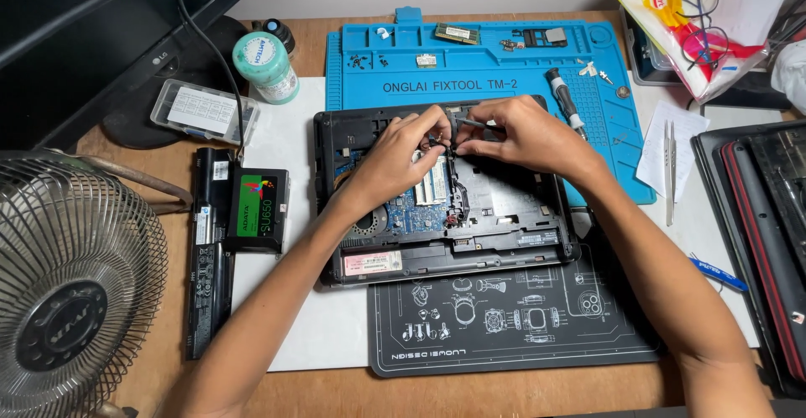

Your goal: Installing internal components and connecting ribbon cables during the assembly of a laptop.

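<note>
An opened black laptop (520,242) lies bottom-up in front of me, its blue circuit board (411,215) and memory sticks exposed. My left hand (395,156) pinches something small over the middle of the board. My right hand (525,137) grips a thin dark tool (472,122) whose tip points left toward the same spot. What the fingertips touch is hidden by the fingers.
A blue repair mat (604,99) holds screws, a memory module (457,33) and a screwdriver (564,97). A black mat (512,321) lies in front. At left: drive (256,210), battery (210,275), parts box (204,112), jar (265,67), fan (71,288). Tweezers (670,170) and another laptop (768,242) sit right.
</note>
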